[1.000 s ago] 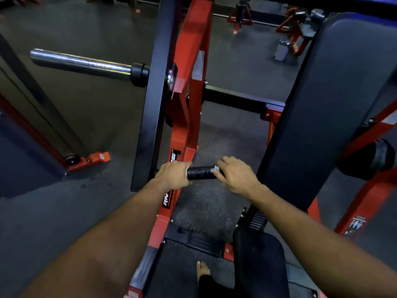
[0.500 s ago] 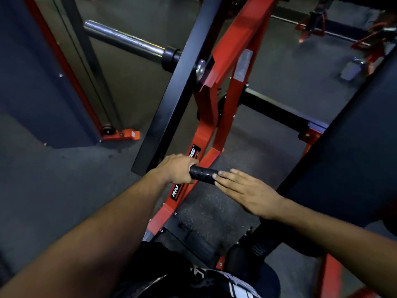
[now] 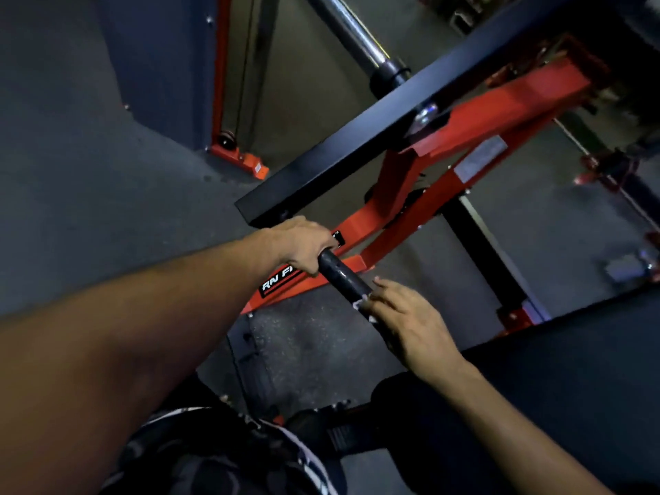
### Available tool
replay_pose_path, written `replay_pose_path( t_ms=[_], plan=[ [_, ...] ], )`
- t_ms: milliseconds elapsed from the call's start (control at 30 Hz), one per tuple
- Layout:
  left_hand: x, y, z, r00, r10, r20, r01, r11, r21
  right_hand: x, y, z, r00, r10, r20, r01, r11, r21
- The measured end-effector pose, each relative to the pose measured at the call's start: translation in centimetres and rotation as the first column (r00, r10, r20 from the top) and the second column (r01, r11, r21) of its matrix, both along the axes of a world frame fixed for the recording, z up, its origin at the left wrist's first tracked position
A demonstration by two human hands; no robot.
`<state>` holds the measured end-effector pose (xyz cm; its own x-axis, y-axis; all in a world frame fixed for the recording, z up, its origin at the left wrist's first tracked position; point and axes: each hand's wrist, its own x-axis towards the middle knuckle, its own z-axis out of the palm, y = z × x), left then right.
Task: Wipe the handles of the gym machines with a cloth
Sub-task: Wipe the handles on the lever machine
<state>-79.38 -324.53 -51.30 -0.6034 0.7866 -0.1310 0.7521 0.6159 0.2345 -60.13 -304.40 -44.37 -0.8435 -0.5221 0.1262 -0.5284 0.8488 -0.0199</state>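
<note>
At the left of the frame the left hand (image 3: 298, 244) is curled tight round the upper end of the black cylindrical rubber-gripped handle (image 3: 343, 276), just as it was half a second ago, though the view has swung and the red steel machine frame (image 3: 400, 209) now runs diagonally toward the upper right. Just right of centre the right hand (image 3: 410, 323) has come up from lying flat beside the grip's free end and now rests over that lower end, fingers loosely bent along it; a small pale scrap (image 3: 360, 303) shows under the fingertips, possibly the cloth, but it is too blurred to be sure. By my judgement a wiping stroke along this handle is under way or about to start. The floor is dark grey speckled rubber matting (image 3: 89, 209). A chrome barbell sleeve (image 3: 353, 30) points to the top centre above a flat black crossbar (image 3: 357, 148), a black padded seat back (image 3: 571, 369) fills the lower right, and further red equipment sits blurred at the far right.
</note>
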Motion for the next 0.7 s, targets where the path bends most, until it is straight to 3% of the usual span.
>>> replay_pose_path(
  t_ms=[233,367,467,700],
  plan=[
    [0.7,-0.2,0.5,0.999,0.029,-0.018,-0.028,0.999,0.032,0.3,1.0,1.1,0.992,0.075,0.097,-0.097,0.965,0.243],
    [0.3,-0.2,0.0,0.999,0.035,-0.041,-0.033,0.998,0.062,-1.5,-1.3,0.7,0.997,-0.008,0.083,-0.008,0.983,0.186],
    [0.4,0.0,0.0,0.999,0.043,-0.028,-0.042,0.998,0.052,-2.5,-2.8,0.4,0.994,-0.021,0.103,-0.006,0.967,0.255],
    [0.4,-0.1,0.2,0.998,0.055,-0.003,-0.055,0.998,0.024,-1.3,0.0,3.4,0.963,0.129,0.238,-0.211,0.907,0.364]
  ],
)
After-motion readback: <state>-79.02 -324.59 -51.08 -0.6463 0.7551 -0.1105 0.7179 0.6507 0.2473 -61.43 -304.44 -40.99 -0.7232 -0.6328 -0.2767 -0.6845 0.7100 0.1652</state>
